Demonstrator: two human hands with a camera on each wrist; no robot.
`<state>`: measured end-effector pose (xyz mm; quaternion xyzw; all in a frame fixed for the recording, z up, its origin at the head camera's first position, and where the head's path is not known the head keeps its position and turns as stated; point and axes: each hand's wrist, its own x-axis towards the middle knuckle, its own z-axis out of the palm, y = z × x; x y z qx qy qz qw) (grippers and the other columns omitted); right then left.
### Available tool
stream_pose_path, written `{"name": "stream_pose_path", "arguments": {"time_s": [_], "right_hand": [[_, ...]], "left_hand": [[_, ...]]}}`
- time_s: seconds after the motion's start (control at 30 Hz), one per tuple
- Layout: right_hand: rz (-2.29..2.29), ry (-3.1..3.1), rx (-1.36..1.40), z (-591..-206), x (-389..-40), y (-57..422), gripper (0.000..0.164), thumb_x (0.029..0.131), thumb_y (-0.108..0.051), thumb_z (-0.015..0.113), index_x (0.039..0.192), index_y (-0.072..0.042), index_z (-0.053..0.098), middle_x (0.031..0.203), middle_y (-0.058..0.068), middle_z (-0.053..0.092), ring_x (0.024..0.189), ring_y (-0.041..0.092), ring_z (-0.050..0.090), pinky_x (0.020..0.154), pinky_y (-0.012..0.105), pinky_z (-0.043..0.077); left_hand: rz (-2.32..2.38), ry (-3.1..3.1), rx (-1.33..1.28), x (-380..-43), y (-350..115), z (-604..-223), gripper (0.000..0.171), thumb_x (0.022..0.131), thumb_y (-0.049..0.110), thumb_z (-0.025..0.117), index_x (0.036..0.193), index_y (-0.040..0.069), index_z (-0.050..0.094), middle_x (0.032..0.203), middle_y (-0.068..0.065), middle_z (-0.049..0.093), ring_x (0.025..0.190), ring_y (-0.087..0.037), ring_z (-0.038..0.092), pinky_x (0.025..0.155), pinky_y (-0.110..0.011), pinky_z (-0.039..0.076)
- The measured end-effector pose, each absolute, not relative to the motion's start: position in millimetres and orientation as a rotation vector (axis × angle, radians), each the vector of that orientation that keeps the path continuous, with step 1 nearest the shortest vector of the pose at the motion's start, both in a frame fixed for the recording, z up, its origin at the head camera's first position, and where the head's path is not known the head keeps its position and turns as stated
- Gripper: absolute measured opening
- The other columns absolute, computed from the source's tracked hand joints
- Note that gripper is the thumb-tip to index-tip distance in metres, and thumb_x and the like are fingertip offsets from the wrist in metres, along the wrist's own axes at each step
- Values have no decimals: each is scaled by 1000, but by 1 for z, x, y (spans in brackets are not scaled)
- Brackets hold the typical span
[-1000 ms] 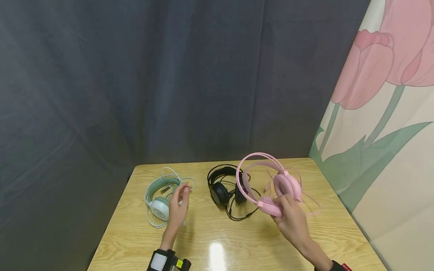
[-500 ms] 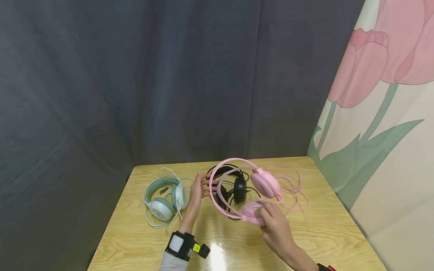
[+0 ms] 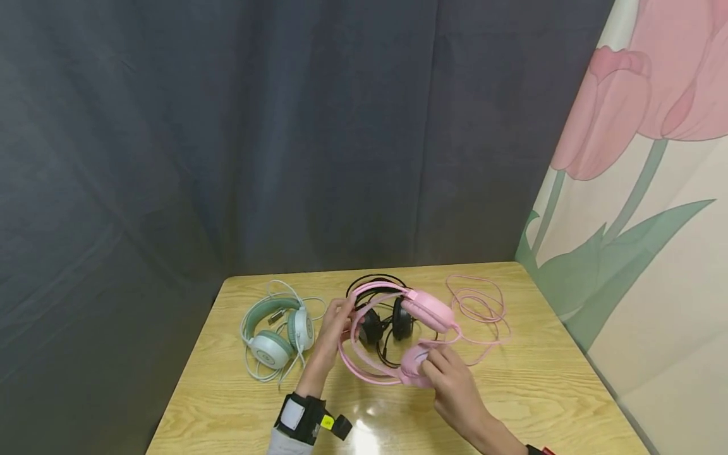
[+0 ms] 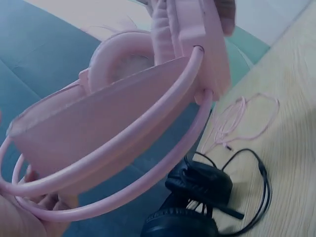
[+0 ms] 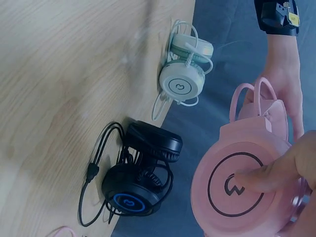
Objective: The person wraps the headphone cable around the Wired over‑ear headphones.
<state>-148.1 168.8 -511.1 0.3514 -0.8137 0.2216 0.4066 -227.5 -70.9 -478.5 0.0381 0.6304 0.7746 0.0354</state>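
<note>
Pink headphones (image 3: 429,311) are held up over the table between both hands, the headband to the left and the ear cups to the right. My right hand (image 3: 457,390) grips the nearer ear cup; the right wrist view shows the thumb (image 5: 266,177) on its round logo face. At the headband, my left hand (image 3: 331,335) has its fingers curled round the thin pink bands (image 4: 106,160). Behind them on the table lie black headphones (image 3: 402,318), partly covered by the pink ones in the head view. White and mint-green headphones (image 3: 270,349) rest left of the left hand.
The pink cable (image 3: 483,303) trails in loops over the right rear of the wooden table (image 3: 546,392). A black cable (image 5: 85,197) curls beside the black headphones. Dark cloth (image 3: 341,139) hangs behind the table, and a tulip-patterned surface (image 3: 654,253) borders its right side.
My left hand has moved right from the mint headphones and taken hold of the pink headband. My right hand has brought the pink headphones left, and they have turned and come lower.
</note>
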Motion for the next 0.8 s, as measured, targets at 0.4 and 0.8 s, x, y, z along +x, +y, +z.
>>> {"name": "stream_pose_path", "arguments": {"time_s": [0.4,0.8], "right_hand": [[546,-1999,910,-509,-144,158,41,58,8,20,72,-11,54,82,-1,56,82,23,55,80,34,47],[475,-1972,1043,-515,-142,158,47,66,13,33,95,-5,66,111,12,65,101,32,61,87,40,44]], "left_hand": [[2095,2582,-12,-223,-66,-492,38,74,0,75,108,-1,59,76,-4,50,63,-12,44,56,-26,39],[2523,2047,-205,-219,-77,-489,26,80,-10,57,105,-12,65,66,2,50,46,-3,31,43,-16,26]]}}
